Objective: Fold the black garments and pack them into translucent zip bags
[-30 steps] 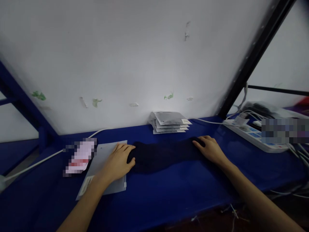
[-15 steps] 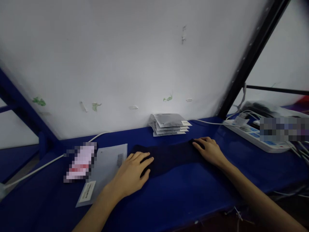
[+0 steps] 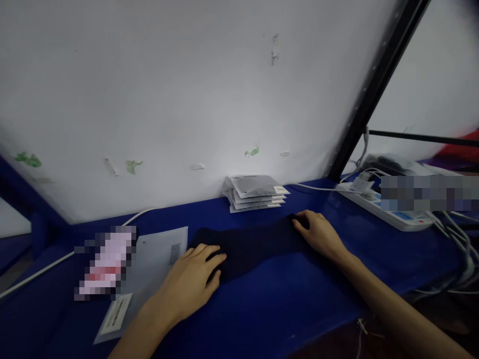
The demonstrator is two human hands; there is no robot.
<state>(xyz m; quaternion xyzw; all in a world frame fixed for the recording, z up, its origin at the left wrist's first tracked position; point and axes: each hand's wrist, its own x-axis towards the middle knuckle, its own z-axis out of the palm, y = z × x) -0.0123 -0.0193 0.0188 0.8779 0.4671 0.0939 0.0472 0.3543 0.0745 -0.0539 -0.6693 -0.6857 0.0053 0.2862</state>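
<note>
A long black fabric piece (image 3: 258,244) lies stretched out on the blue tabletop, its kind not clear. My left hand (image 3: 190,279) rests on its left end, fingers spread and flat, holding nothing. At the far right end, my right hand (image 3: 318,232) has its fingers and thumb closed on the fabric's edge. Partly under my left forearm is a frosted plastic bag (image 3: 157,252) with a white label at its lower corner. Behind the fabric, against the wall, stands a stack of similar flat bags (image 3: 254,192) with white labels.
A blurred-out pink object (image 3: 108,259) lies to the left, overlapping the bag. To the right, a white power strip (image 3: 407,222) sits among tangled cables (image 3: 454,239). A dark metal post (image 3: 374,99) rises at the back right, and a white wall (image 3: 168,99) closes off the back.
The view has turned slightly to the right, so everything sits further left in the picture. Both hands stay at the fabric's two ends, with little other visible change.
</note>
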